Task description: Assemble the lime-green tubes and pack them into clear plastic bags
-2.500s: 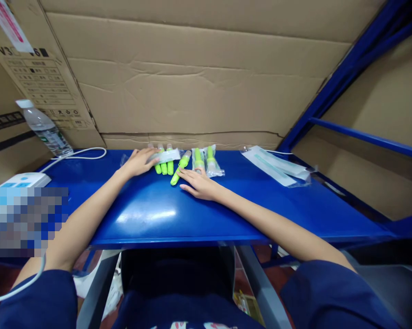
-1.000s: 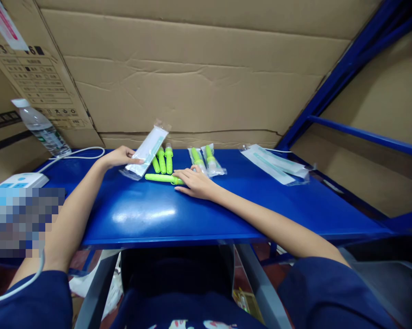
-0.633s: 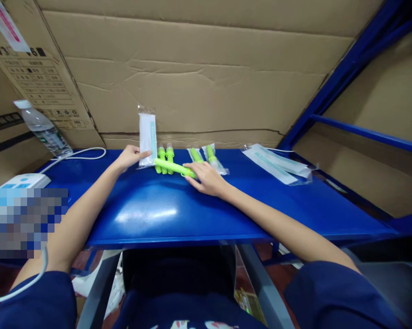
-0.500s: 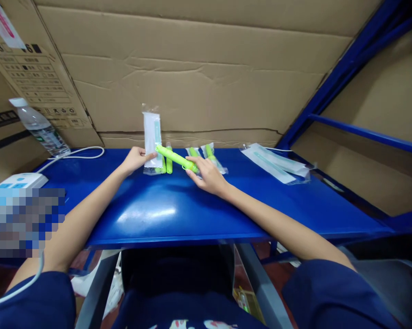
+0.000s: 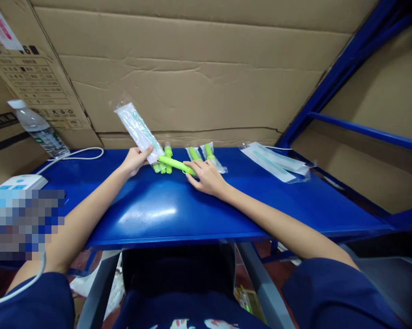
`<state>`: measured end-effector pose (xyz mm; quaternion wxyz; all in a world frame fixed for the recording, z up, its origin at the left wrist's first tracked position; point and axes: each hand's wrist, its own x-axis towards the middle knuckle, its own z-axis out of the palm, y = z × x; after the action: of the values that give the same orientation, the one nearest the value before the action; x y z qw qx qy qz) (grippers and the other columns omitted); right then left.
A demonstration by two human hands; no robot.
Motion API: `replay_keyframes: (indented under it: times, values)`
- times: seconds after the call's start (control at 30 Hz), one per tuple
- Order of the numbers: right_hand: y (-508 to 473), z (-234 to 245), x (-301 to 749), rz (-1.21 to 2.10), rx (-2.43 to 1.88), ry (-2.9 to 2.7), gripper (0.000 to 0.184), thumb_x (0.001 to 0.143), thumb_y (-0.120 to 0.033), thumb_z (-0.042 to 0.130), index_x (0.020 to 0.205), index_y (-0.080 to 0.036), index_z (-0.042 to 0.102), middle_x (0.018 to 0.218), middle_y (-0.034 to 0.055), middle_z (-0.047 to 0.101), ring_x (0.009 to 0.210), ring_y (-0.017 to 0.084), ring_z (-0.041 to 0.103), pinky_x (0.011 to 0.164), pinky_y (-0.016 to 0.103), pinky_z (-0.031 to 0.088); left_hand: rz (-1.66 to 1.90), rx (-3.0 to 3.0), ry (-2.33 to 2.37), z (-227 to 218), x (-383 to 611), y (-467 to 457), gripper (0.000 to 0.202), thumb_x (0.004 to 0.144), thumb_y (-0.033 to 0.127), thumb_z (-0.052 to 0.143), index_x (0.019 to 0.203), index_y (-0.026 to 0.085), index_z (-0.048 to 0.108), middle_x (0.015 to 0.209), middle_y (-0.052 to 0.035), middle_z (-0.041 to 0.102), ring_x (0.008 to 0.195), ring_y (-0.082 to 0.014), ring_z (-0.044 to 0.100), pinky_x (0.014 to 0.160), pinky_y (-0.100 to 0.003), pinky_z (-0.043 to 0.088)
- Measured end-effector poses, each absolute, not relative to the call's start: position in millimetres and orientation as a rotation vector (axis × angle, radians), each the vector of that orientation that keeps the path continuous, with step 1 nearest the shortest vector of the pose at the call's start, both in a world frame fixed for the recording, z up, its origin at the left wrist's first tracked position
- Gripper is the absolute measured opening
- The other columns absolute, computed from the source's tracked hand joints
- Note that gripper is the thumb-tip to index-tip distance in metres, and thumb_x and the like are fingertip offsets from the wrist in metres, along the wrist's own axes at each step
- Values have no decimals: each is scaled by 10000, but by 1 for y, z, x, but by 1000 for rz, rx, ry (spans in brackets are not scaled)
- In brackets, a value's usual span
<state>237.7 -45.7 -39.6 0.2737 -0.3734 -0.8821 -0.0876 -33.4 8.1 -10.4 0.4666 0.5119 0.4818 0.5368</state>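
My left hand (image 5: 136,160) pinches the lower end of a clear plastic bag (image 5: 137,127) with a white and pale green strip, tilted up to the left. My right hand (image 5: 208,177) is closed around one end of a bright green tube-shaped stick (image 5: 174,163). The stick's other end meets the bag's lower end by my left fingers; whether it is inside the bag I cannot tell. Behind it, several green sticks (image 5: 168,153) lie side by side on the blue table (image 5: 192,210). Beyond my right hand lie two green sticks in clear bags (image 5: 211,153).
Flat white and green plastic bags (image 5: 274,162) lie on the right of the table. On the left stand a water bottle (image 5: 37,128) and a white power strip (image 5: 24,182) with a cable. A cardboard wall (image 5: 199,91) closes off the back; a blue metal frame (image 5: 363,132) rises at right.
The bag in my left hand has gone from upright to leaning left, its lower end now at the stick's tip. My right hand has lowered the stick slightly.
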Motion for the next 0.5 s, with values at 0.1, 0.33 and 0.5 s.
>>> replay_keyframes:
  times: [0.1, 0.33, 0.5]
  values:
    - [-45, -41, 238, -243, -1045, -2345, 419, 980, -291, 483, 1344, -104, 571, 1231, 181, 678, 1090, 311, 634, 868, 401, 378, 1311, 1253, 1103, -13, -30, 6, 523, 650, 401, 909, 1009, 93, 687, 1088, -156, 750, 1020, -291, 725, 851, -401, 642]
    - [-42, -44, 239, -261, -1011, -2303, 404, 982, -299, 495, 1335, -116, 572, 1204, 168, 694, 1062, 301, 647, 844, 390, 384, 1303, 1116, 985, -24, -16, 4, 470, 623, 302, 933, 960, 65, 706, 1020, -150, 761, 830, -204, 742, 775, -314, 651]
    - [-41, -36, 243, -287, -1005, -2241, 395, 979, -314, 505, 1318, -130, 589, 1210, 157, 700, 1044, 286, 659, 834, 384, 391, 1433, 1027, 941, -22, -12, 4, 395, 632, 204, 918, 943, 81, 707, 962, -113, 768, 807, -183, 740, 787, -312, 642]
